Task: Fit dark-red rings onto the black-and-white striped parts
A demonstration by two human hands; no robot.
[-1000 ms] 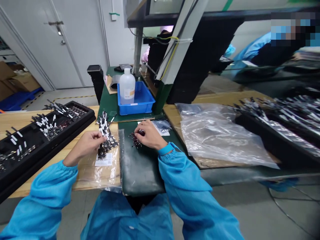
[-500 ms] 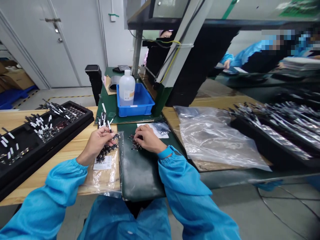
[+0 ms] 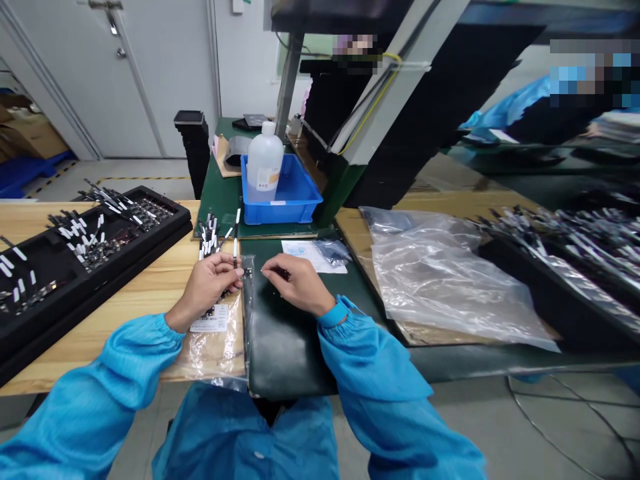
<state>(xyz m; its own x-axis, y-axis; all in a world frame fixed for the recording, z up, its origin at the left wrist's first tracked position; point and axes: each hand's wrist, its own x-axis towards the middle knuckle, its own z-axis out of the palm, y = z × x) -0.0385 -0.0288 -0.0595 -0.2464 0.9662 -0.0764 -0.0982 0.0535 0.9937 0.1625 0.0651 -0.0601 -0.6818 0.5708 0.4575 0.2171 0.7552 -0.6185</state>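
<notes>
My left hand (image 3: pixel 213 283) pinches a thin flex cable strip (image 3: pixel 235 235) with a white band, which stands upright above the fingers. A small dark connector end (image 3: pixel 247 273) pokes out to the right of its fingertips. Beneath that hand, more black-and-white strips (image 3: pixel 209 235) lie in a heap on a clear plastic bag (image 3: pixel 225 357) with a white label (image 3: pixel 210 320). A short gap to the right, my right hand (image 3: pixel 300 283) has thumb and forefinger pressed together over the green mat (image 3: pixel 285 347). Whatever its fingertips hold is too small to make out.
A black foam tray (image 3: pixel 110 287) with many strips lies left. A blue bin (image 3: pixel 280 212) holding a white bottle (image 3: pixel 265 163) stands ahead, beside a slanted post (image 3: pixel 385 93). Right are a clear plastic sheet (image 3: pixel 450 273) and more filled trays (image 3: pixel 575 293). A co-worker's blue sleeve (image 3: pixel 520 100) shows beyond.
My right hand has lifted off the small dark pieces on the mat, its fingertips now pointing left toward the left hand. The strip in my left hand now stands more upright. The view has shifted.
</notes>
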